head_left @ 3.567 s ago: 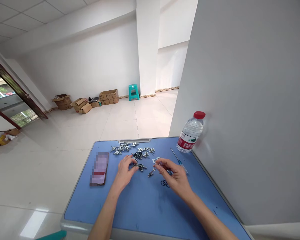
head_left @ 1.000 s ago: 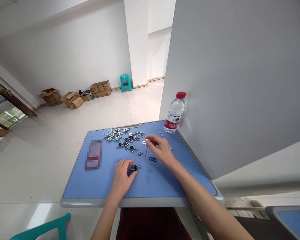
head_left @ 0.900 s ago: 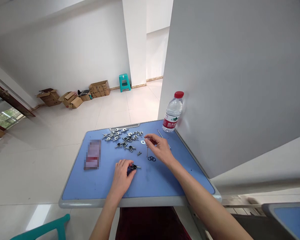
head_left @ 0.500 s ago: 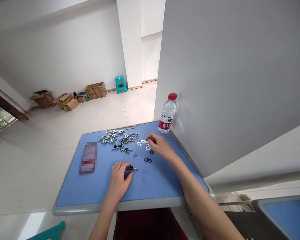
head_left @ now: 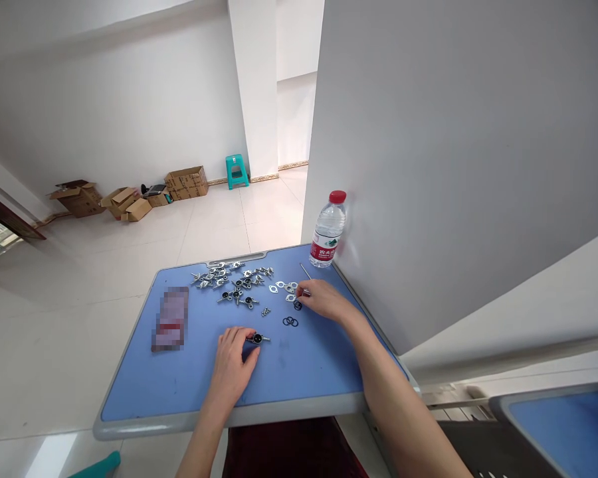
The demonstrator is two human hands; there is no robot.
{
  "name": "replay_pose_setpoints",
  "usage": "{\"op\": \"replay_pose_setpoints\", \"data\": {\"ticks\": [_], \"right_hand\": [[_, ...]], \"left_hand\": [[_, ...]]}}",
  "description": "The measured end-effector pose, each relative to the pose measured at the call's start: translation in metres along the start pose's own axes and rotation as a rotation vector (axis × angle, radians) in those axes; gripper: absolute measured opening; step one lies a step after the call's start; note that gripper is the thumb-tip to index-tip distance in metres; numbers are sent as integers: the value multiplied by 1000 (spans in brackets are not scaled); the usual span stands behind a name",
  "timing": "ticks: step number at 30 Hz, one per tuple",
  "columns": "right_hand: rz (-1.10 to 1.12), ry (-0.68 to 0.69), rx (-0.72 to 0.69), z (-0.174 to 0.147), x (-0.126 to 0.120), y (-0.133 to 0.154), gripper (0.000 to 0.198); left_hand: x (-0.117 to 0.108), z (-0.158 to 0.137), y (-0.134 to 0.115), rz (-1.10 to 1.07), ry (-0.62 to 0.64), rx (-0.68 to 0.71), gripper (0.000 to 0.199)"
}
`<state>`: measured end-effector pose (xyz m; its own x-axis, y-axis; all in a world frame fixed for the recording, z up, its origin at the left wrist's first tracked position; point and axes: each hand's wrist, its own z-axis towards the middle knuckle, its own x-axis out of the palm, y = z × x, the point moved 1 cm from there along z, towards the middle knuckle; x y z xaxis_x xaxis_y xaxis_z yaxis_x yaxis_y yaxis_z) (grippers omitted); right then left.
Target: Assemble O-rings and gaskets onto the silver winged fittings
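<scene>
Fitting (head_left: pixel 258 338) on tbl (head_left: pixel 299 365), touching half-open L hand (head_left: pixel 233 362), thumb just beside; whether gripped, can't tell. Well apart from R hand (head_left: pixel 323 299), nr. washers (head_left: pixel 288 289) w/ fingers curled in; contents of grasp, if any, hidden.

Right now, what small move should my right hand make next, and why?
Perhaps pinch a black ring: your right hand is beside it, and your left hand is at a metal fitting apart from the other fittings. Whether the right holds anything is unclear.
</scene>
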<state>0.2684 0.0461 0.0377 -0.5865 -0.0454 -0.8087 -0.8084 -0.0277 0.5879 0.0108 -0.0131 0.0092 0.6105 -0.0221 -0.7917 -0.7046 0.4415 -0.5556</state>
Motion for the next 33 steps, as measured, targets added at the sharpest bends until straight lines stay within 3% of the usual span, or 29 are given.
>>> {"op": "replay_pose_setpoints", "data": {"ticks": [6, 17, 33], "right_hand": [[-21, 49, -25, 1, 5, 7, 15], [-88, 2, 25, 0, -1, 14, 22], [-135, 47, 43, 1, 2, 6, 15]], "left_hand": [[1, -1, 2, -6, 4, 12, 24], [2, -1, 3, -3, 6, 34, 23], [1, -1, 1, -3, 3, 36, 22]]}}
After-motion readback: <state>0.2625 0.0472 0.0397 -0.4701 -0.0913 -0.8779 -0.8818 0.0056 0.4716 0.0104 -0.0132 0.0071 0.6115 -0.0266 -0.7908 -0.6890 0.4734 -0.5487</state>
